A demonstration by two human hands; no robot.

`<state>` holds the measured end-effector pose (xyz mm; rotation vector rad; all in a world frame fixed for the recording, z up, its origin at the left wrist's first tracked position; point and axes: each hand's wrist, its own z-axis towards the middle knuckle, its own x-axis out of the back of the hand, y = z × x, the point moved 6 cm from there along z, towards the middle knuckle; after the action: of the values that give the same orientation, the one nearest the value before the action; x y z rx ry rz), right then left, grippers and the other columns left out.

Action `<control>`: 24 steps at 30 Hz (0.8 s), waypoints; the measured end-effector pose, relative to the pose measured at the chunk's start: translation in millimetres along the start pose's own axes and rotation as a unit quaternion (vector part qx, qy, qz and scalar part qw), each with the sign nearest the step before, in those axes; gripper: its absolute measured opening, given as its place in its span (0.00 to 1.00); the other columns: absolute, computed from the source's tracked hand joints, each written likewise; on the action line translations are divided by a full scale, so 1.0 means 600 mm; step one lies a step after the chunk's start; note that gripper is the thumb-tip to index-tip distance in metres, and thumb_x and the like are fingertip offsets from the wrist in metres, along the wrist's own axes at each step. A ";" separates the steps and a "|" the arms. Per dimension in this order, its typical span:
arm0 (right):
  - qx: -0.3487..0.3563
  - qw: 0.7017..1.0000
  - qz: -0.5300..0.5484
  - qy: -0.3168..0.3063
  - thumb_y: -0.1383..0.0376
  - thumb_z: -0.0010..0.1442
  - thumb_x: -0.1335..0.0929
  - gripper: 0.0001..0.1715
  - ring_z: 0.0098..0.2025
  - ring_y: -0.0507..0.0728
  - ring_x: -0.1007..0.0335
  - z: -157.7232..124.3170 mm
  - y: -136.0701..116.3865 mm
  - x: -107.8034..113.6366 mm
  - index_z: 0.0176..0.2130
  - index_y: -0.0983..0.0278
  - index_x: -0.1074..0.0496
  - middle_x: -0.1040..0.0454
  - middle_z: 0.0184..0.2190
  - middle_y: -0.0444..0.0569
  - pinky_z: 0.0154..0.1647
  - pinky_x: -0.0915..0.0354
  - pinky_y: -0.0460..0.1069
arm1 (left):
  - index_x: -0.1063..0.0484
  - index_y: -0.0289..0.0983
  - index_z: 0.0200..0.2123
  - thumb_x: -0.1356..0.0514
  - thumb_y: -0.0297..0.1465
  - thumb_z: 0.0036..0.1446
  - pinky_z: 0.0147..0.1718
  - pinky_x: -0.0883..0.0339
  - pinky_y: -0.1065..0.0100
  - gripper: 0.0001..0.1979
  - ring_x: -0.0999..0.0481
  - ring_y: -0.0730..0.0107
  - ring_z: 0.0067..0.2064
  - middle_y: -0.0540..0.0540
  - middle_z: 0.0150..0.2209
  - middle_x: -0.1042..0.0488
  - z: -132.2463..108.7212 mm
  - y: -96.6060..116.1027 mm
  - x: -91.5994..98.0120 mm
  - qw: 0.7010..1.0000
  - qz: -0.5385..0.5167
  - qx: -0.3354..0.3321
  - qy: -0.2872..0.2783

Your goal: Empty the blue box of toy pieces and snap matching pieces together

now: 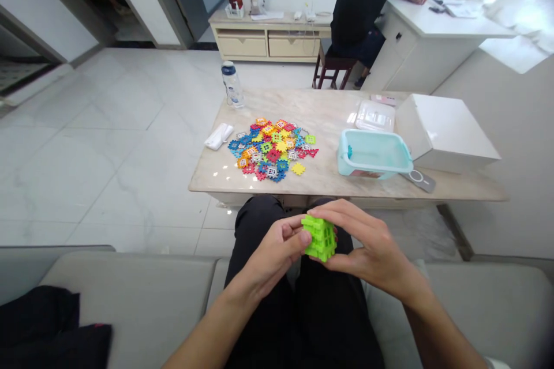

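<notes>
A stack of lime-green plastic interlocking tiles (319,237), the front one with a window grid, is held above my lap. My left hand (279,248) grips its left side, thumb pressed on the near face. From the right, my right hand (367,239) closes on the same stack, fingers over the top and thumb below. On the table past my knees lies a heap of interlocking tiles (273,154) in red, blue, yellow, orange, green and white. A single yellow tile (298,169) lies at the heap's near right edge.
The marble-look table (329,112) bears a light-blue bin (374,173), a clear lid (375,115), a white box (452,130), a grey phone (422,180), a tissue pack (219,136) and a water bottle (232,85). Beyond it, a person in black (363,0) sits on a stool.
</notes>
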<state>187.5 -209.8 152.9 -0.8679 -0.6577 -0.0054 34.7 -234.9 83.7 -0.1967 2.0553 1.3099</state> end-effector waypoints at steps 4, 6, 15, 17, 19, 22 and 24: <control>0.011 1.000 0.010 -0.012 0.72 0.62 0.23 0.41 0.56 0.65 0.17 -0.013 -0.021 -0.004 0.70 0.52 0.27 0.17 0.57 0.53 0.55 0.18 0.57 | 0.17 0.30 0.59 0.22 0.50 0.57 0.49 0.23 0.62 0.36 0.14 0.50 0.51 0.33 0.47 0.15 -0.023 -0.001 -0.008 1.000 0.012 -0.003 0.005; 0.008 0.999 0.016 -0.028 0.71 0.63 0.22 0.41 0.57 0.65 0.17 -0.017 -0.027 -0.008 0.70 0.52 0.28 0.17 0.58 0.53 0.57 0.19 0.57 | 0.17 0.31 0.59 0.21 0.50 0.56 0.47 0.24 0.64 0.36 0.14 0.51 0.50 0.34 0.48 0.14 -0.033 0.000 -0.008 0.999 0.029 -0.007 0.011; 0.030 0.998 0.022 -0.042 0.70 0.66 0.21 0.39 0.60 0.64 0.17 -0.026 -0.047 -0.023 0.70 0.54 0.28 0.16 0.59 0.53 0.61 0.21 0.55 | 0.16 0.32 0.58 0.21 0.44 0.58 0.51 0.23 0.63 0.30 0.14 0.52 0.51 0.36 0.49 0.13 -0.067 0.001 -0.006 0.996 0.068 -0.028 0.041; 0.042 0.998 0.025 -0.033 0.69 0.66 0.22 0.37 0.59 0.63 0.16 -0.027 -0.052 -0.024 0.70 0.55 0.28 0.16 0.59 0.54 0.60 0.20 0.55 | 0.16 0.33 0.58 0.21 0.43 0.58 0.52 0.23 0.63 0.30 0.14 0.53 0.51 0.36 0.49 0.13 -0.075 0.004 -0.009 0.996 0.072 -0.032 0.046; 0.051 0.998 0.023 -0.029 0.69 0.67 0.22 0.36 0.60 0.63 0.17 -0.029 -0.054 -0.025 0.70 0.57 0.27 0.16 0.59 0.55 0.62 0.21 0.55 | 0.16 0.33 0.58 0.20 0.43 0.57 0.52 0.23 0.64 0.31 0.13 0.53 0.51 0.37 0.49 0.13 -0.080 0.005 -0.011 0.996 0.069 -0.032 0.051; 0.056 0.998 0.011 -0.032 0.68 0.68 0.22 0.37 0.62 0.64 0.18 -0.031 -0.054 -0.029 0.71 0.57 0.28 0.17 0.61 0.56 0.65 0.22 0.56 | 0.15 0.33 0.57 0.19 0.44 0.53 0.52 0.23 0.63 0.32 0.14 0.52 0.51 0.37 0.49 0.13 -0.081 0.007 -0.010 0.996 0.062 -0.036 0.055; 0.055 0.998 0.007 -0.034 0.67 0.68 0.22 0.37 0.63 0.64 0.18 -0.033 -0.053 -0.032 0.72 0.56 0.28 0.17 0.62 0.56 0.66 0.22 0.57 | 0.14 0.32 0.55 0.17 0.43 0.51 0.51 0.23 0.64 0.32 0.14 0.52 0.50 0.37 0.47 0.13 -0.079 0.006 -0.006 0.996 0.064 -0.036 0.059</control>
<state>174.4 -249.6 155.8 -0.7686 -0.7094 0.0731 13.9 -274.0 100.9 -0.1803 2.1511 1.4839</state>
